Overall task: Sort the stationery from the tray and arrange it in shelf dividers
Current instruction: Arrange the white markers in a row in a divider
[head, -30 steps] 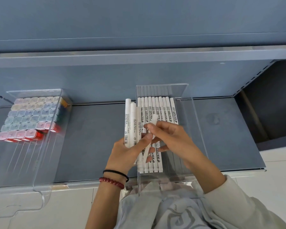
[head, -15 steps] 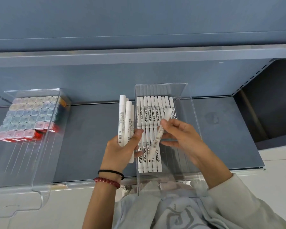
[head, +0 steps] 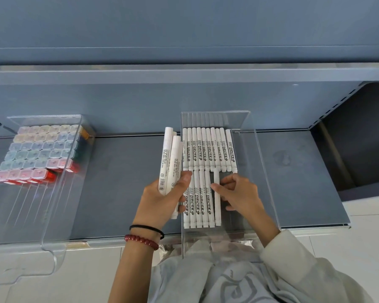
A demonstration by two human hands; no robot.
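A clear shelf divider [head: 265,176] stands on the grey shelf and holds two rows of white marker pens [head: 208,149] lying side by side. My left hand [head: 162,197] grips a small bundle of white markers [head: 170,162] just left of the divider's left wall, their caps pointing away from me. My right hand [head: 239,193] is inside the divider, fingertips on one white marker [head: 216,206] that lies at the right end of the near row. The near row covers only the left half of the divider floor.
At the left, another clear divider [head: 74,193] holds several pastel-capped items [head: 42,149] in rows, red ones at the front. The grey shelf [head: 127,182] runs between the dividers and on to the right [head: 293,171]. A higher shelf edge [head: 184,72] overhangs. Grey cloth [head: 217,274] lies at the bottom.
My right hand carried one marker from a slanted hold down into the divider and laid it straight beside the near row. My left hand with its bundle shifted slightly left and stayed put.
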